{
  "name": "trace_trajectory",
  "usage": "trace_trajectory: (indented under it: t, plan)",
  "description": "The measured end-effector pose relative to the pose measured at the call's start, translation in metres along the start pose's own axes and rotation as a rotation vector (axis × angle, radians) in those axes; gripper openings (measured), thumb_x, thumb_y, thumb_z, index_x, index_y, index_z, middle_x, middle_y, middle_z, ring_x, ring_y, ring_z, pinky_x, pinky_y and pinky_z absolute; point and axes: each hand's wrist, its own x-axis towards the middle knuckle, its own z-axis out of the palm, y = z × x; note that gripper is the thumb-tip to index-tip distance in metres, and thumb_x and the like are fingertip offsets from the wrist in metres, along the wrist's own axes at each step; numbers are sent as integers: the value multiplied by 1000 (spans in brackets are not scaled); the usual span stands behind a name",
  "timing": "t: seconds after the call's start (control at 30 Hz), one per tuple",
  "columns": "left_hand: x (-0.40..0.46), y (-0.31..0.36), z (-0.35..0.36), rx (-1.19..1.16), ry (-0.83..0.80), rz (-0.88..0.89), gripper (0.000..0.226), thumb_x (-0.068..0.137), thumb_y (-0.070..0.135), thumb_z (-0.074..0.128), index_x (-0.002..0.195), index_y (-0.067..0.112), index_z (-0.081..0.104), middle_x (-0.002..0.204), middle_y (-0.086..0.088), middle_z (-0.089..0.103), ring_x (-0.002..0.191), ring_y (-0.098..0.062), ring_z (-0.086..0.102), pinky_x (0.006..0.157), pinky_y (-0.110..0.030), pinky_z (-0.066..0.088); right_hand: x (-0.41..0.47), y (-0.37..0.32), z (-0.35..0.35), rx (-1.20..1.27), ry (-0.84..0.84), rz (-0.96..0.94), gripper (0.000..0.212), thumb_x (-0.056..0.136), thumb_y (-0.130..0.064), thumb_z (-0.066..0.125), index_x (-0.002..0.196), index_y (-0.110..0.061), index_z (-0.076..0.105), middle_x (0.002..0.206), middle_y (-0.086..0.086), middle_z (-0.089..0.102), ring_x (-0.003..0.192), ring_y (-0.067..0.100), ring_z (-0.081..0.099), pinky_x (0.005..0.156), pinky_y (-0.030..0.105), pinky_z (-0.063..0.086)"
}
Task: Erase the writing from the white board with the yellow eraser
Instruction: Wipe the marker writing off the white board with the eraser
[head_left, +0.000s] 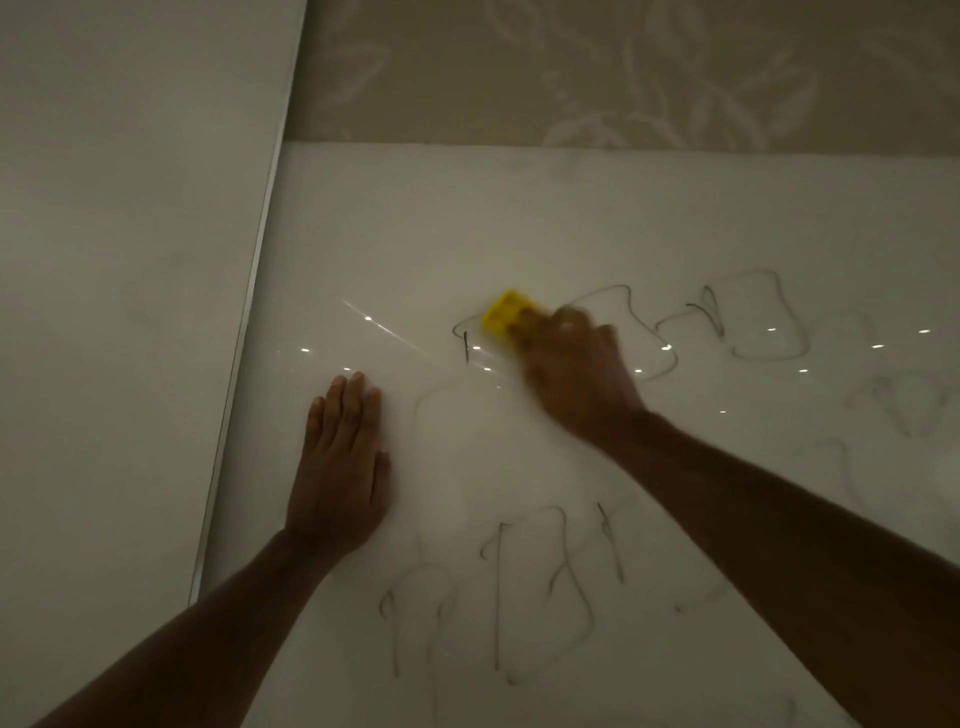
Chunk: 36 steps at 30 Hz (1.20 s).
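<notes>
Head view: the board (571, 218) fills most of the frame, leaning on a patterned wall (623, 67) at the top. Writing (753, 322) runs across the middle right, with more near the bottom middle, so I think lots is left to rub off. My left hand (340, 467) lies flat and open at lower left, holding nothing; I press there to keep the board from sliding. My right hand (576, 374) in the middle is wrapped tight around the eraser (506, 312), which pokes out on the first letter so I can scrub it.
</notes>
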Motion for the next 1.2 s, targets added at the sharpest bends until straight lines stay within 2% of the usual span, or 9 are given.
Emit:
trace_trajectory:
  t: [0.1, 0.33, 0.4, 0.5, 0.57, 0.77, 0.97, 1.07, 1.2]
  plan:
    - [0, 1, -1, -25, -9, -15, 60, 98, 19, 34, 151, -11, 37, 161, -31, 32, 152, -48, 26, 122, -65, 27, 20, 3, -10, 0, 92, 324, 51, 97, -22, 48, 147, -32, 46, 158, -6, 38, 120, 35, 45, 87, 45, 41]
    - [-4, -3, -6, -80, 11, -7, 56, 98, 14, 34, 143, -16, 44, 154, -36, 39, 147, -53, 33, 115, -67, 37, -41, -45, 16, -57, -51, -538, 47, 96, -30, 46, 142, -35, 53, 150, -7, 51, 114, 28, 52, 75, 34, 37]
    - [-4, -3, -6, -63, 11, -6, 57, 97, 15, 34, 145, -15, 43, 155, -35, 38, 147, -53, 32, 115, -66, 36, -17, -29, 10, -70, -92, -419, 53, 96, -28, 44, 147, -40, 45, 156, -11, 44, 117, 26, 49, 78, 35, 32]
    - [-4, -2, -7, -28, -3, -17, 60, 97, 18, 33, 147, -13, 41, 158, -34, 35, 149, -52, 29, 118, -67, 31, 29, -11, -5, 5, 17, 114, 58, 94, -24, 49, 149, -42, 40, 159, -13, 35, 116, 31, 48, 85, 42, 39]
    - [-4, -1, -9, -12, -11, -48, 61, 96, 20, 33, 148, -11, 41, 159, -33, 33, 149, -52, 28, 119, -69, 26, 32, -20, -5, -16, 57, 173, 58, 95, -25, 49, 150, -39, 40, 161, -11, 33, 115, 34, 47, 84, 43, 39]
    - [-6, -3, -9, -92, 8, -66, 58, 95, 14, 34, 144, -16, 44, 154, -37, 38, 146, -56, 31, 114, -75, 30, -16, -47, 16, -91, -62, -693, 44, 98, -31, 50, 141, -34, 55, 149, -5, 53, 115, 34, 57, 77, 39, 41]
    - [-6, -5, -12, -95, -19, -69, 60, 94, 14, 32, 147, -13, 41, 157, -34, 35, 148, -54, 29, 118, -72, 27, 36, -30, -3, -52, 46, 61, 57, 96, -25, 48, 150, -39, 37, 160, -11, 35, 111, 35, 50, 84, 45, 41]
    - [-7, -8, -14, -106, -46, -40, 62, 92, 12, 33, 147, -13, 41, 158, -35, 34, 148, -55, 26, 119, -71, 24, -5, -62, 10, 17, 70, -249, 49, 92, -21, 45, 139, -32, 40, 143, 1, 58, 98, 38, 56, 73, 46, 45]
    - [-9, -11, -21, -115, -88, -32, 64, 88, 7, 37, 149, -13, 38, 160, -33, 31, 151, -51, 22, 122, -68, 22, -99, -81, 27, 15, -20, -818, 37, 97, -23, 55, 133, -30, 59, 141, -2, 59, 116, 37, 56, 78, 40, 42]
